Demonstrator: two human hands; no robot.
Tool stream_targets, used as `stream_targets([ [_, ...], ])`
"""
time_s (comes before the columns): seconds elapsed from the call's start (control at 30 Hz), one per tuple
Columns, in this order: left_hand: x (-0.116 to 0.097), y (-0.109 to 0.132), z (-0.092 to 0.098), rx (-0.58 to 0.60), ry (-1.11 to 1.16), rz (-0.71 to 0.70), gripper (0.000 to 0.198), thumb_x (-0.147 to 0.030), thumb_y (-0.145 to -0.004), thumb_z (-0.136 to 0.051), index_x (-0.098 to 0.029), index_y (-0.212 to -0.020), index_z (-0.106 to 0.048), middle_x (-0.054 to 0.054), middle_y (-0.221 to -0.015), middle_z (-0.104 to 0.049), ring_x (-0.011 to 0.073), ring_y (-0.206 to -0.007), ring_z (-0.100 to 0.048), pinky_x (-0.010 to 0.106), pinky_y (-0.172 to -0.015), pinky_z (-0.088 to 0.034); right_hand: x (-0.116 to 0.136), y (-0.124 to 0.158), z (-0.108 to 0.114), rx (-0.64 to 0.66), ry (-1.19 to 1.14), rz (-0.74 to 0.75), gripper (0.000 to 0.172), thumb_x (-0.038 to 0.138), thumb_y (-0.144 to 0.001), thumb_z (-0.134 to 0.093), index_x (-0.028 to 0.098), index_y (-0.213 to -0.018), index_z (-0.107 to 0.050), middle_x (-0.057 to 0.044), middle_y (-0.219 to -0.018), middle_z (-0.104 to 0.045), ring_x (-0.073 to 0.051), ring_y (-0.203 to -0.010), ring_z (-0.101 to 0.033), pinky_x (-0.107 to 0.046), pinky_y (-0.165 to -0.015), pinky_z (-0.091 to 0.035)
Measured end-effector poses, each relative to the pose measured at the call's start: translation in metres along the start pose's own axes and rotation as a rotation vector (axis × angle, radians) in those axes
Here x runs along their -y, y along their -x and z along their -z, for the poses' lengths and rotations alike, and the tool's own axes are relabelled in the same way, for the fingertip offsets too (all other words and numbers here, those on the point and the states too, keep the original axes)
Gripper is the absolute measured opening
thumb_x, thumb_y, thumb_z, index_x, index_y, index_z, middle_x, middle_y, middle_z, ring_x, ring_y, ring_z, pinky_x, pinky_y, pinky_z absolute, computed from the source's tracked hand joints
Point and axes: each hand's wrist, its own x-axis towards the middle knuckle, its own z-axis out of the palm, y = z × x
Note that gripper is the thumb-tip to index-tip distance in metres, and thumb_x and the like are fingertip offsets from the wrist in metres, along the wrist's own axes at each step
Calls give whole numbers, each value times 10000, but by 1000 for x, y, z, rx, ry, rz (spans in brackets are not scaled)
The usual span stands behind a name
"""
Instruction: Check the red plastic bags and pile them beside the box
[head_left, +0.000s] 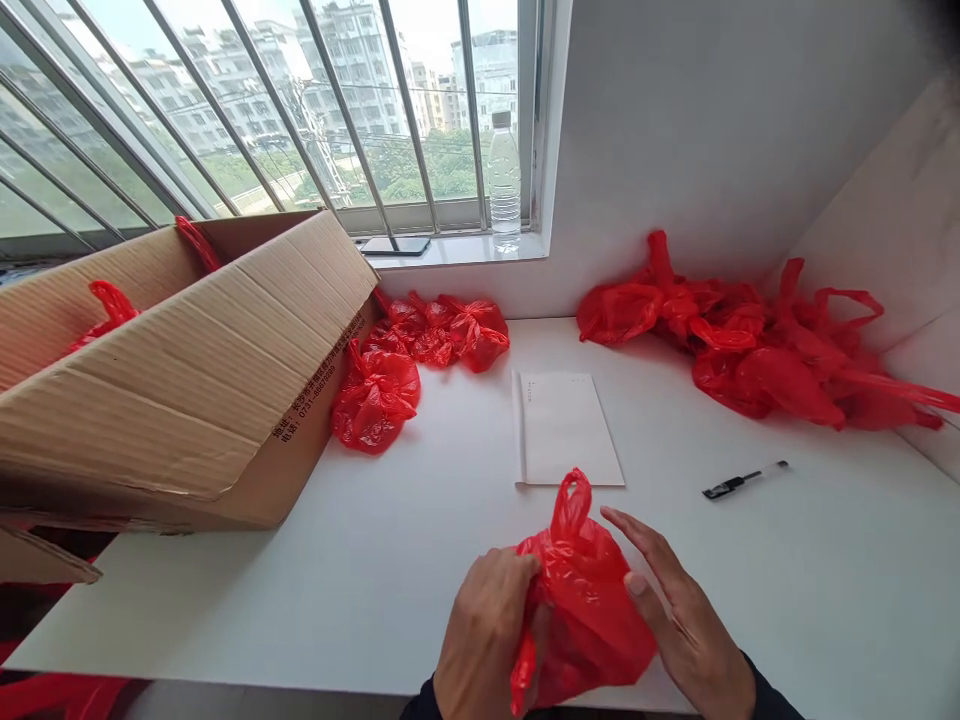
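Red plastic bag [592, 610] in left hand [487, 615] at tabletop's [337, 590] front edge

Gripping one thin, crinkled, bulging bag, left fingers closed on its side; holding right hand [686, 625] open alongside, fingers parted, contact unclear. Beyond, one flat rectangular pad [570, 430]; rightward, one slim pen [746, 480]. At left edge, one ribbed cardboard box [187, 370], with knotted bags [375, 400] beside it. Near back right corner, one wrinkled red heap [795, 385], bags uncountable.

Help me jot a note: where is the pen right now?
In the head view, the pen lies on the right side of the white tabletop, between the right hand and the heaped red plastic bags.
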Motion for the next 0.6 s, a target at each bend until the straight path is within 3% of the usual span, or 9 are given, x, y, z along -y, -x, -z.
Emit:
stream_targets([
  [0.17,29,-27,34,-281,123,337,115,-329,-999,-446,-253,-1081,-471,-15,-859,-673,151,-652,-664,265,-607,-548,-30,0,-4,-39,132,29,444,369,-1029,-444,307,-1468,-450,-68,-1490,-510,-263,-1368,-499,-478,-1080,-509],
  [0.27,67,-73,53,-417,54,410,191,-396,-997,-428,-234,-1093,-460,27,-944,-671,182,-824,-697,289,-721,-577,-35,-3,-7,-64,196,86,396,335,-1019,-473,307,-1411,-516,-58,-1423,-572,-250,-1312,-555,-452,-1043,-550],
  [0.37,113,-123,61,-508,-84,459,299,-341,-977,-417,-164,-1215,-443,128,-1060,-656,262,-977,-681,413,-860,-557,-30,-5,-8,-88,244,133,358,323,-1002,-511,312,-1356,-565,-39,-1359,-624,-243,-1274,-587,-429,-1012,-579],
  [0.47,148,-155,53,-493,-264,445,488,-231,-916,-464,-73,-1375,-409,270,-1363,-524,377,-1296,-511,563,-1063,-408,-25,-6,-13,-124,239,123,316,327,-997,-522,318,-1299,-612,-25,-1326,-646,-236,-1232,-617,-386,-948,-617],
  [0.53,164,-165,40,-398,-359,369,613,-173,-866,-513,-82,-1458,-382,250,-1546,-373,381,-1447,-333,565,-1166,-275,-25,-6,-18,-164,215,119,286,344,-998,-520,313,-1253,-643,-26,-1310,-651,-238,-1215,-622,-381,-944,-617],
  [0.6,176,-169,26,-281,-428,297,690,-155,-835,-562,-136,-1500,-383,180,-1606,-333,350,-1491,-267,533,-1213,-200,-26,-6,-24,-202,207,122,266,359,-1005,-502,307,-1208,-666,-31,-1297,-650,-240,-1213,-616,-379,-960,-604],
])
